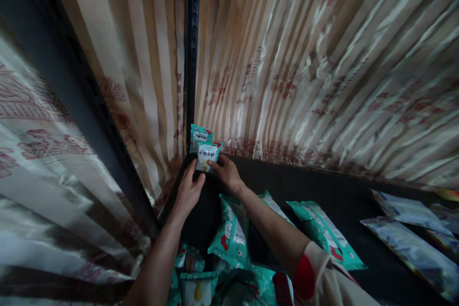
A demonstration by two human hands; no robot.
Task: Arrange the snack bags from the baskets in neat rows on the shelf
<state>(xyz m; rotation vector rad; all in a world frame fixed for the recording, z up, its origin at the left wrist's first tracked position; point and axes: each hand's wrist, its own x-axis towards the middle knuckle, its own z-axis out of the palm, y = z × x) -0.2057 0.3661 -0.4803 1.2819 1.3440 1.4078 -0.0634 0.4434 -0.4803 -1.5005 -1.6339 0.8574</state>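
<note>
A small teal and white snack packet [207,154] with dark printed characters stands in the far corner of a black shelf [272,172]. Just behind it, a matching packet [195,133] leans at the corner. My right hand [225,172] grips the front packet at its right side, thumb across its face. At the left edge of that packet is my left hand [190,186], thumb and fingers apart, fingertips at or very near it. Below my right forearm lies a larger teal snack bag [231,236].
Another teal bag [326,234] lies right of my forearm, and several packets [199,289] are heaped nearest me. Blue-white bags [412,244] lie far right. Striped printed sheeting [287,57] and a dark metal post [192,48] bound the shelf.
</note>
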